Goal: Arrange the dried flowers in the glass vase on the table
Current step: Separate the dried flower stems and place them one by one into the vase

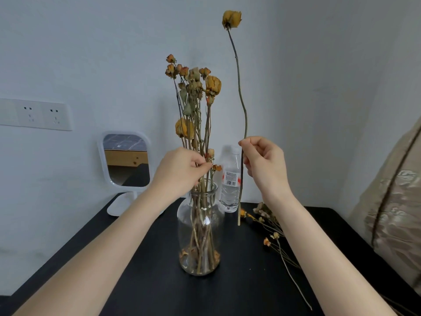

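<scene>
A clear glass vase [200, 233] stands in the middle of the black table [141, 270], filled with several dried yellow and orange flowers [196, 92]. My left hand [182, 167] pinches the stems just above the vase's mouth. To the right of the vase, my right hand [264, 163] pinches a single long-stemmed dried yellow rose [232, 19] and holds it upright in the air. The lower end of its stem hangs just above the table beside the vase. More dried flower stems [271, 226] lie on the table under my right forearm.
A plastic water bottle [230, 179] stands right behind the vase. A small white-framed mirror [126, 160] stands at the back left by the wall with sockets [41, 115]. A beige fabric [396, 201] hangs at the right edge of the table.
</scene>
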Motion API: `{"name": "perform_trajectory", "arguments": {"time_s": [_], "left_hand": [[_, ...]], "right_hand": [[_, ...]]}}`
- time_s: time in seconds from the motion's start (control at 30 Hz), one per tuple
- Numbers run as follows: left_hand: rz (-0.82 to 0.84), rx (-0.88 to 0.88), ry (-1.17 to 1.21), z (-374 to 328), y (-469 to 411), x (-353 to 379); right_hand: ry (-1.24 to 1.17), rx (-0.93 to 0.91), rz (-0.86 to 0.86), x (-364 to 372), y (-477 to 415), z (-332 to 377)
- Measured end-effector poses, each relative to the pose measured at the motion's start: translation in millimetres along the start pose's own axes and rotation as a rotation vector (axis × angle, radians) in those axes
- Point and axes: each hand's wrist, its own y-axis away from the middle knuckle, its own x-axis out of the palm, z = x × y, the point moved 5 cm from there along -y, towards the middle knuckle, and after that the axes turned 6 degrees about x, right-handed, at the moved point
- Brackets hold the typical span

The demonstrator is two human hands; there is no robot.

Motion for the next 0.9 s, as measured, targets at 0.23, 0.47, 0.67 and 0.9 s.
{"name": "perform_trajectory", "arguments": {"time_s": [0.23,0.47,0.67,0.9], "left_hand": [[0.035,-0.057,-0.131,7.6,3.1,12.2],[0.093,-0.057,-0.227,7.6,6.5,20.7],[-0.127,0.014,-0.109,5.1,16.5,4.5],[-0.238,-0.164,0.266,37.0,39.5,11.6]], "right_hand": [[-0.002,0.004,0.008,4.1,-0.8,0.4],[0.005,-0.008,-0.012,5.7,-6.7,7.0],[-0.029,-0.048,-0.034,3.5,-15.4,16.2],[-0.078,-0.085,-0.037,7.6,-23.7,25.4]]}}
